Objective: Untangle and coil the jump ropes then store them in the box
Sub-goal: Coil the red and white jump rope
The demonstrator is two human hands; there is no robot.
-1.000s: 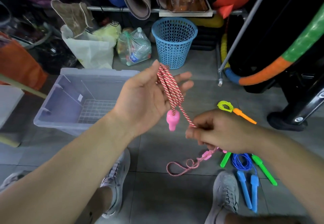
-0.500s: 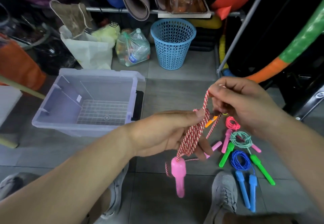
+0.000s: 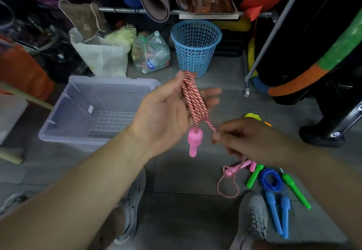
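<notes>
Left hand [image 3: 166,116] is held palm up over the floor [image 3: 186,210], fingers stretched out nearly straight and not curled. Several loops of the red-and-white jump rope [image 3: 193,101] are draped across the palm and fingers, with the top of the loops passed over the hand beside the thumb. One pink handle [image 3: 194,142] is hung from the bottom of the loops, just below the heel of the palm, pointing down.

Right hand [image 3: 250,140] is seen back up, just right of that handle. A single strand of the same rope is pinched between thumb and fingertips [image 3: 216,137], and the strand is drawn taut up to the loops. Below the right hand the rope is led down to a second pink handle [image 3: 238,168] lying on the floor, with a small slack loop [image 3: 228,188] laid out beside it.

The box [image 3: 68,112], clear plastic and lidless, is set on the floor left of the left hand; a wire grid is visible inside, no ropes.

Other ropes are laid on the floor at right: a blue jump rope [image 3: 271,180], coiled, with two blue handles below it; two green handles [image 3: 254,175] either side of the coil; a yellow coil [image 3: 252,116] partly hidden behind the right hand. A blue basket [image 3: 195,48] is stood well behind the hands. Grey shoes [image 3: 252,218] are seen at the bottom edge.
</notes>
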